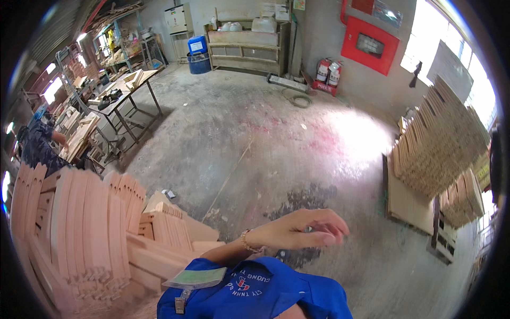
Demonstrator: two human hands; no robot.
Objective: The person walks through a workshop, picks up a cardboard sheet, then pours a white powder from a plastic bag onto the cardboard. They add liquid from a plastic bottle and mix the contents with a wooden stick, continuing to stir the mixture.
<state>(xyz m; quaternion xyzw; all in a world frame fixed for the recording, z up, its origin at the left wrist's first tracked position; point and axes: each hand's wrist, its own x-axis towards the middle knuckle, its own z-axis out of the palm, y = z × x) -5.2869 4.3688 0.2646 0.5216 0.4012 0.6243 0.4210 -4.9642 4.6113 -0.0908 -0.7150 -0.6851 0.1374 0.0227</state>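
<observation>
My left hand (300, 228) reaches across in front of my chest, its fingers towards the right. The fingers are loosely bent and stand a little apart from the thumb; I see nothing held in them. A beaded bracelet (252, 242) circles the wrist. Below lies my blue shirt (260, 287) with a clipped badge holder (196, 277). Stacked pale wooden pieces (87, 223), several with shaped ends, fill the near left beside the forearm, and more notched wooden parts (170, 223) lie closer to it. My right hand does not show.
Tall wood stacks (438, 141) rest on a pallet (441, 242) at the right. A table (125, 98) holds wood at the far left, near a person (40, 141) at work. Fire extinguishers (328, 74), a blue bin (200, 64) and a wooden rack (244, 50) line the back.
</observation>
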